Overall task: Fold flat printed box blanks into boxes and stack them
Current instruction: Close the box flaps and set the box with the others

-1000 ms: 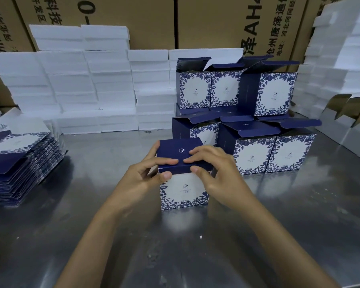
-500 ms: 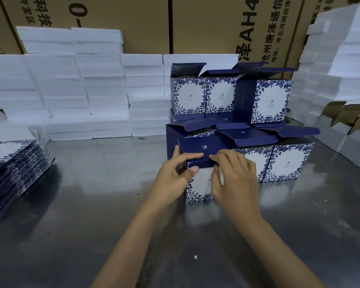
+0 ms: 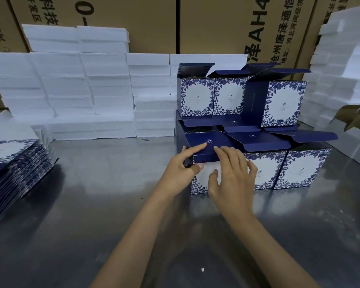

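A folded box (image 3: 204, 149) with a navy lid and blue floral sides stands on the steel table, pushed against the left end of the bottom row of finished boxes (image 3: 299, 169). My left hand (image 3: 183, 169) grips its left top corner, thumb on the front, fingers on the lid. My right hand (image 3: 231, 175) rests over its front face with fingers on the lid edge. More finished boxes (image 3: 239, 98) with raised lids form an upper row. A pile of flat printed blanks (image 3: 15, 163) lies at the far left.
White foam slabs (image 3: 75, 90) are stacked along the back and at the right (image 3: 341, 69). Brown cartons (image 3: 216, 23) form the wall behind. Grey cardboard trays (image 3: 357, 134) sit at the right edge. The steel table (image 3: 112, 204) stretches in front of me.
Both hands carried the folded box from the middle of the table away and to the right, setting it against the bottom row of finished boxes.
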